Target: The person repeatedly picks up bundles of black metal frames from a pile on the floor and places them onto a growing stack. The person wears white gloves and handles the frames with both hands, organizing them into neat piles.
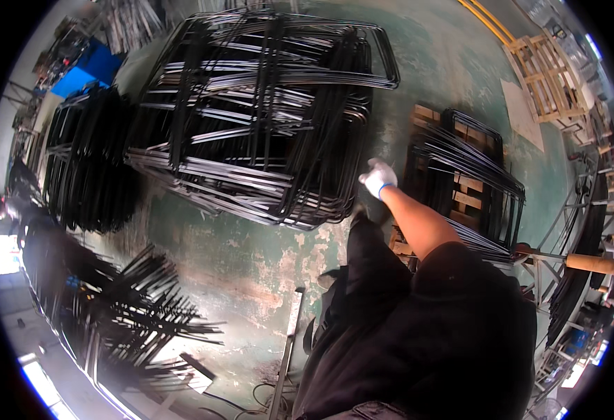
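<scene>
My right hand (378, 178), in a white glove with a blue cuff, hangs over the floor at the end of my bare forearm. Its fingers look loosely curled, and no object shows in them. Left of it, nearest to the glove, lies a large pile of black metal tube frames (251, 126) with rounded corners, stacked crosswise. Right of my arm, a smaller stack of similar frames (471, 164) rests on a wooden pallet (466, 199). My left hand does not show.
Bundled black frames (90, 161) stand at the left, with loose bars (156, 308) below. A long metal bar (292, 329) lies on the worn green floor beside my legs. A wooden pallet (541, 77) and a blue bin (88, 68) stand farther off. A wooden roller-like piece (590, 264) juts in at right.
</scene>
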Demonstrator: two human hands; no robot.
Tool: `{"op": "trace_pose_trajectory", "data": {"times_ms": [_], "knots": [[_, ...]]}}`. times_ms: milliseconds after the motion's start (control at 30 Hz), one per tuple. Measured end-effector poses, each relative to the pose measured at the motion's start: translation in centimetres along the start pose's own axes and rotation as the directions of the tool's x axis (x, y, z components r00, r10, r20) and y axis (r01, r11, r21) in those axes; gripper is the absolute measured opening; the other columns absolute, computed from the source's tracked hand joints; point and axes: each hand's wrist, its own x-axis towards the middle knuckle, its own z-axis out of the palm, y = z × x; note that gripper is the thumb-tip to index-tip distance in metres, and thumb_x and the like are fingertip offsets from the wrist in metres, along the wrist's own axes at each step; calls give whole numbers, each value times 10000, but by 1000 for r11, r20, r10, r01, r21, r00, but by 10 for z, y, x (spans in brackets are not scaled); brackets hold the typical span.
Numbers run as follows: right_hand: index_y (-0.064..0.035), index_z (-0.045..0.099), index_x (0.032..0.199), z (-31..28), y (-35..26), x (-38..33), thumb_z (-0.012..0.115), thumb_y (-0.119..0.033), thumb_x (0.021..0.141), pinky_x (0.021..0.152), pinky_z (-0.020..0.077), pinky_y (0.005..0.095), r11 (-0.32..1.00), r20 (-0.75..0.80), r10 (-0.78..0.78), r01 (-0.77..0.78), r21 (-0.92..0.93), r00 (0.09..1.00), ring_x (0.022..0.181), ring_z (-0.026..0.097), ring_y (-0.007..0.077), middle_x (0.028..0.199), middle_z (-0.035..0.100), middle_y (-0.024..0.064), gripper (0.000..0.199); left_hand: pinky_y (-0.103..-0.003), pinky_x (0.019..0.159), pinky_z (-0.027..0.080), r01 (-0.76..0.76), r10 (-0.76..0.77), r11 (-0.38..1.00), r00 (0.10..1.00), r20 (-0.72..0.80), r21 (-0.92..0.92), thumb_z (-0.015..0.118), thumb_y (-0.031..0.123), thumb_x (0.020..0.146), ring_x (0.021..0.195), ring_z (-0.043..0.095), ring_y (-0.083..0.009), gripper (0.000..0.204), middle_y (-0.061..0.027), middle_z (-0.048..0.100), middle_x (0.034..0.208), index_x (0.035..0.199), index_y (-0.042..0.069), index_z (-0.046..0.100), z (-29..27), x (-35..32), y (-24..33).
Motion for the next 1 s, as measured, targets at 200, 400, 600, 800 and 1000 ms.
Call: {"op": "trace_pose_trajectory", "data": {"times_ms": [200, 400, 600, 800, 1000], "knots": [[-3, 605, 1567, -41, 108, 221, 913, -433, 852, 1194, 547, 441, 984, -55, 158, -153, 88, 986, 1430, 664, 396, 1544, 684, 258, 889, -470, 1095, 572, -161, 297, 930, 859, 418, -331, 714, 24, 940, 1220, 737, -355, 391, -232, 768, 1329, 1309, -102, 736, 111, -108, 222], [75, 593, 1564, -102, 134, 455, 898, -698, 840, 1249, 477, 450, 977, -65, 211, -209, 32, 975, 1520, 576, 420, 1578, 633, 322, 1102, -453, 1119, 560, -231, 604, 773, 552, 574, -591, 700, 20, 952, 1235, 718, -375, 353, -220, 753, 1318, 1289, -81, 736, 222, -195, 493], [119, 639, 1481, -116, 132, 596, 981, -426, 870, 1091, 547, 445, 673, 208, 116, -231, 703, 971, 1325, 727, 358, 1352, 781, 260, 887, -453, 1065, 607, -600, 883, 409, 72, 463, -687, 787, -11, 921, 1230, 735, -375, 361, -209, 755, 1334, 1278, -8, 739, 266, -233, 750], [38, 839, 1196, -83, 142, 639, 801, -105, 991, 1104, 541, 458, 85, 645, -127, -639, 764, 754, 1140, 749, 262, 1248, 827, 112, 253, -423, 1107, 606, -553, 852, 475, 97, 514, -685, 753, -13, 944, 1255, 746, -338, 379, -225, 749, 1362, 1321, -49, 738, 327, -281, 889], [14, 829, 1146, -86, 165, 599, 864, -80, 865, 1127, 498, 396, 318, 475, -84, -428, 846, 876, 1050, 734, 252, 1114, 812, 106, 299, -494, 1083, 583, -713, 921, 115, -184, 343, -692, 773, 60, 932, 1243, 706, -388, 359, -189, 747, 1355, 1284, 7, 733, 386, -339, 944]]}}
